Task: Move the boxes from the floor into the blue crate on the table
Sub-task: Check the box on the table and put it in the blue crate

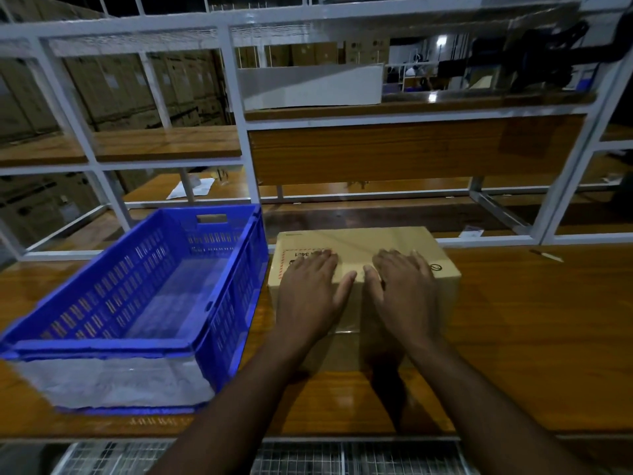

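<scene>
**Both palms flat on the box**

The blue crate (137,296) is sitting on the wooden table (531,337), at nine o'clock of the cardboard box (363,245), just beside it. Left hand (308,289) and right hand (404,289) are pressing its top, fingers straight

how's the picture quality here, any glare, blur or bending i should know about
Head view: dim overall, with the far background dark; glare patches shine on the glossy table; the hands throw a dark shadow in front of the box; the wide lens bows the white rack bars; the crate shows a smeared, whitish near wall; the left hand and right hand look fairly sharp.
</scene>
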The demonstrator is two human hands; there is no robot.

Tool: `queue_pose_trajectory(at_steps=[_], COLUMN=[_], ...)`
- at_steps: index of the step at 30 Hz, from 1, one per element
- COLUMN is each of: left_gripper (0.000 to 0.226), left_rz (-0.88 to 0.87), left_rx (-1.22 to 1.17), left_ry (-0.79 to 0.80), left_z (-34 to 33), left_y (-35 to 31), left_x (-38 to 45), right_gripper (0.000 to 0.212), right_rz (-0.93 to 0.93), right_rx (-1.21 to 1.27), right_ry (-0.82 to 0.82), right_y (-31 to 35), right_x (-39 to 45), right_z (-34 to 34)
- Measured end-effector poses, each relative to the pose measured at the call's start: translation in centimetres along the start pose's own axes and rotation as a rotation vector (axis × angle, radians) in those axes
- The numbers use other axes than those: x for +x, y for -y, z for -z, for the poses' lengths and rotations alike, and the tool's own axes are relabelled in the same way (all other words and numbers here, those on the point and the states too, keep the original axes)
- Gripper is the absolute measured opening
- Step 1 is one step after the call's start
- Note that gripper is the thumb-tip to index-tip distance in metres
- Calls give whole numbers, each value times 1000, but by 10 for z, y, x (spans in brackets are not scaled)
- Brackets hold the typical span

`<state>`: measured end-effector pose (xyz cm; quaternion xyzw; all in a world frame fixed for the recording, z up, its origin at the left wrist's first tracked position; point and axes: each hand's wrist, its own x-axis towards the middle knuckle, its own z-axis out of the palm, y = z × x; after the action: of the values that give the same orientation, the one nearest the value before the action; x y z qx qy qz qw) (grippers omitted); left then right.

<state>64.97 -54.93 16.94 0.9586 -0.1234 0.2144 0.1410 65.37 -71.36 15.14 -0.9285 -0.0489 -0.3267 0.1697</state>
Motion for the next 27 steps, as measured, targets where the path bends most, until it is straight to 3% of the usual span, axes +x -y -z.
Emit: queue_pose_trajectory(at_steps=[5,9,12,15,18,22,27], left_gripper=[55,32,47,50,59,68,68], left_rz=[21,17,-80,-90,-11,166,165], left_rx=[11,-80,-27,-19,-6,-6,5], left_ry=[-8,70,202,204,254,360,334], left_z=[3,14,7,4,10,26,26], left_y=[1,6,11,13,28,58,62], left_x=[9,36,39,38,42,43,44], right_gripper=[24,20,37,36,29,24,30], right_rz=[-53,105,191,154,49,-123,-151], right_rx=[-28,16,1,25,-13,-88,-75], right_ry=[-8,178,300,308,341,269,281], right_y=[11,26,27,24,15,-18,-25], right_x=[18,40,43,46,52,49,62], right_z=[3,2,-1,-1,2,14,16])
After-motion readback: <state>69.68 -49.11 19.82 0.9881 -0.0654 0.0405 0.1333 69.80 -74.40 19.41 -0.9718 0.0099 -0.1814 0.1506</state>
